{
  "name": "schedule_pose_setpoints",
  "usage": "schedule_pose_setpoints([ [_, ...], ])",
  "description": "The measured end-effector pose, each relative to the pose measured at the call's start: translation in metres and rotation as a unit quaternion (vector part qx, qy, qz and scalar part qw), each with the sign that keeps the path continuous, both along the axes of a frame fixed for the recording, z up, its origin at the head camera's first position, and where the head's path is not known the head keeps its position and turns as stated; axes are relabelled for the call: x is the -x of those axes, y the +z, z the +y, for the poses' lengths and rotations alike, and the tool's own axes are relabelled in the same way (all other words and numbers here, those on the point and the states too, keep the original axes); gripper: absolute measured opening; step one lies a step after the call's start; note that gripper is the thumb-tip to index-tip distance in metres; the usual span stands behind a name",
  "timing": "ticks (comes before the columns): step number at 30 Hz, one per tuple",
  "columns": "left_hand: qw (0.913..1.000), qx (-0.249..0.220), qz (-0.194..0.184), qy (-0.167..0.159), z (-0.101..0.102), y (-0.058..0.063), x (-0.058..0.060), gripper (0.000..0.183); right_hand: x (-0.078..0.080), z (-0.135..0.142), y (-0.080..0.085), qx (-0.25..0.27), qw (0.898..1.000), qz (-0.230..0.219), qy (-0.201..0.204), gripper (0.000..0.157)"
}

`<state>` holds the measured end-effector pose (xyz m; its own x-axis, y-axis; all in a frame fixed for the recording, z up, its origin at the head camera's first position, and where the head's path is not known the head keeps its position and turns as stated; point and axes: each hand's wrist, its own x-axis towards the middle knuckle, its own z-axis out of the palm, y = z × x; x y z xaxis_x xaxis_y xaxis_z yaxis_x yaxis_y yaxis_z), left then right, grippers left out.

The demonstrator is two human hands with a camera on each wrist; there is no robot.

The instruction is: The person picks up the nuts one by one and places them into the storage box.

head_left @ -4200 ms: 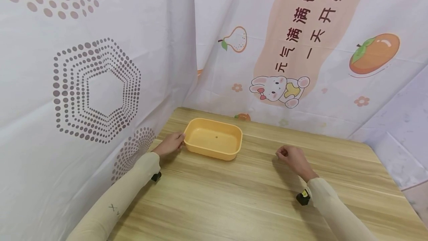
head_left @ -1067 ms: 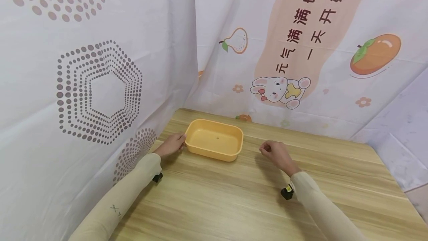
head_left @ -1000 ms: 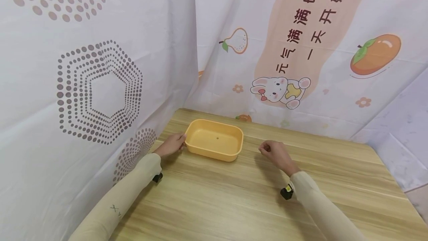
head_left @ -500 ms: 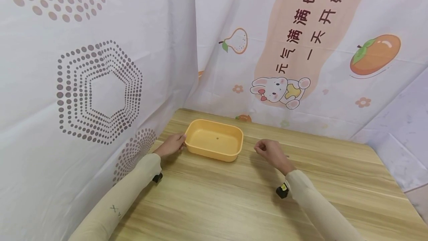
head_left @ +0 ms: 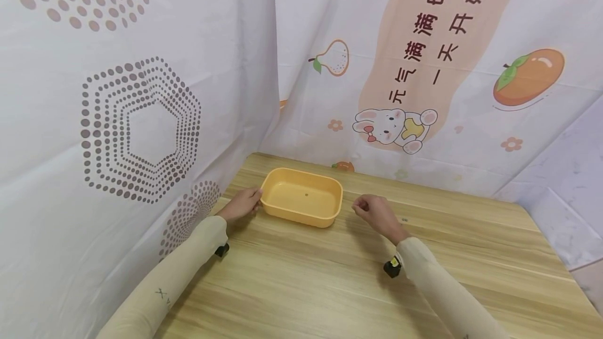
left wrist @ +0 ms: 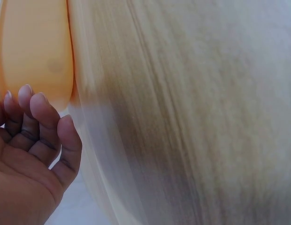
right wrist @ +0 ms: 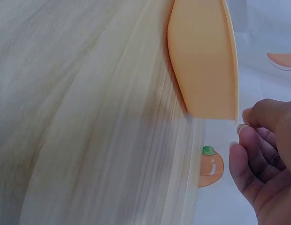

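Observation:
A shallow yellow-orange plastic basin (head_left: pixel 301 217) stands on the wooden table, near the left back corner. My left hand (head_left: pixel 242 203) holds its left end, thumb at the rim. In the left wrist view, that hand's curled fingers (left wrist: pixel 42 117) are right at the outside of the end wall. A tiny dark thing (head_left: pixel 306 194) shows on the basin's floor. Just off the basin's right end, my right hand (head_left: pixel 374 212) is raised, its thumb and index fingertips (right wrist: pixel 246 115) brought together. I cannot tell whether something small is pinched there.
Another tiny greyish thing (head_left: pixel 404 219) lies on the table (head_left: pixel 301 281), just behind the right wrist. White printed curtains hang along the left side (head_left: pixel 226 67) and the back (head_left: pixel 301 119), down to the table's edges.
My right hand has moved left toward the basin with its fingertips kept together. The tiny thing on the table behind it has come into view. Basin and left hand look the same.

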<state>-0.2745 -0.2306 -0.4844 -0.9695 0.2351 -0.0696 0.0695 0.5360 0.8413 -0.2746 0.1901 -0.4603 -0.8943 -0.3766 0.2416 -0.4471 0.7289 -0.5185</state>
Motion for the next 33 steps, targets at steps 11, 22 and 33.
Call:
schedule_pose_setpoints([
  [11,1.0,0.002,-0.004,0.002,0.001,0.001,0.0,0.035,-0.001,-0.011,0.004,0.01,1.0,-0.013,0.009,0.007],
  [22,1.0,0.005,-0.001,0.002,0.0,0.0,0.0,0.035,-0.001,-0.02,0.002,0.013,1.0,-0.003,0.013,0.005],
  [33,1.0,0.007,-0.001,-0.003,-0.001,-0.003,0.002,0.034,-0.002,-0.028,0.0,0.007,1.0,-0.014,0.02,0.007],
])
